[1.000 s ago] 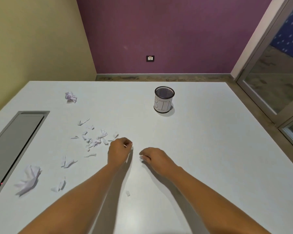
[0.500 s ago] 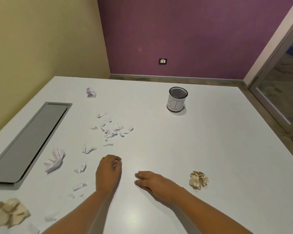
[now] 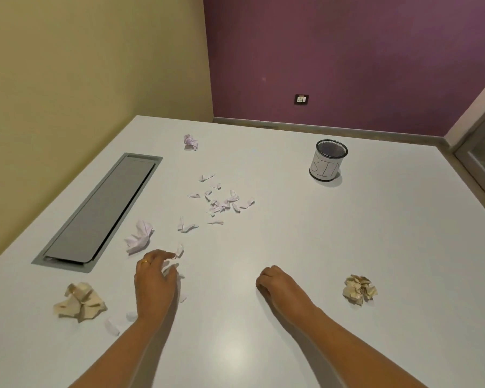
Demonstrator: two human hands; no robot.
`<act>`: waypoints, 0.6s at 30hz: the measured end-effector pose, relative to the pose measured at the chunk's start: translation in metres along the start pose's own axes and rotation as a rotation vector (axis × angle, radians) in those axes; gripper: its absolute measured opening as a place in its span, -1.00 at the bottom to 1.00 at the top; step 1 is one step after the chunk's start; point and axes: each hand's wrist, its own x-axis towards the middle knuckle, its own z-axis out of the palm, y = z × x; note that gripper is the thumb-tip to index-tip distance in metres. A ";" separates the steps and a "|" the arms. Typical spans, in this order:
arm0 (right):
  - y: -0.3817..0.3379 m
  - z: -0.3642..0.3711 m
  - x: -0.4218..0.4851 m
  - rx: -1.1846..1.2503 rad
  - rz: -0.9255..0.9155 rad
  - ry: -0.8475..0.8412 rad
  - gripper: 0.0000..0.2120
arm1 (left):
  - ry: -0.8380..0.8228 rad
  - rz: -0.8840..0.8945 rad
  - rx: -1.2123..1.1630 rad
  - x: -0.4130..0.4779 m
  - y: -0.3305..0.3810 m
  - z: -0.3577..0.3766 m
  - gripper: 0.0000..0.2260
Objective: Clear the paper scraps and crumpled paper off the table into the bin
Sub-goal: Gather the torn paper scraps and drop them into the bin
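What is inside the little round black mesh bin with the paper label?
Only dark mesh shows through the rim of the black mesh bin. Its bottom is hidden by the wall, so scraps inside cannot be ruled out.

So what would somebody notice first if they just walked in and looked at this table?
Probably the scatter of small white paper scraps littering the middle of the white table, with crumpled paper balls around them, tan ones near each edge. Next, the left hand pinching scraps in its fingers, and the mesh cup labelled BIN at the far right.
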 end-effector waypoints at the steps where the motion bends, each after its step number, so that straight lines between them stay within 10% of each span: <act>1: -0.002 0.000 0.001 0.013 0.016 0.012 -0.78 | 0.002 -0.018 0.004 -0.001 -0.007 -0.006 -0.85; 18: -0.112 0.030 0.034 0.179 -0.151 -0.046 -0.79 | -0.500 0.111 0.125 0.000 -0.048 -0.037 -0.50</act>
